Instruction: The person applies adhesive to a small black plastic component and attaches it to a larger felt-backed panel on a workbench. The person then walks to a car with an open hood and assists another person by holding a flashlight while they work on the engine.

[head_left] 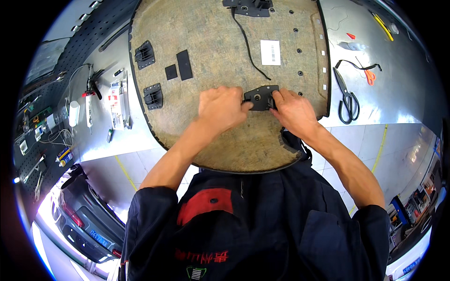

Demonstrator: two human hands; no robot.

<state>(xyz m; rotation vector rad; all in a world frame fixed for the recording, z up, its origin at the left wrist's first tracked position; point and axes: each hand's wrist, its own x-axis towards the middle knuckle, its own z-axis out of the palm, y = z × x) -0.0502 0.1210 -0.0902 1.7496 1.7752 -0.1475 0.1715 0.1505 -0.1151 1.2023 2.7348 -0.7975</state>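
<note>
A large brown fibre panel [215, 145] with a dark edge lies on the metal workbench, its near end close to my body. On it sits a black bracket [261, 97] with a round hole near its middle. My left hand [222, 108] is closed at the bracket's left end, thumb against its edge. My right hand [294, 110] pinches the bracket's right end, where a small upright part stands. A black strap [247, 42] runs from a similar black bracket [251, 6] at the panel's far end and stops short of my hands.
Two black clip mounts [145, 54] and two dark pads [184, 64] sit on the panel's left, a white label [270, 52] right of the strap. Black scissors [347, 96] and small orange scissors [370, 77] lie right; a caulking gun [90, 93] lies left.
</note>
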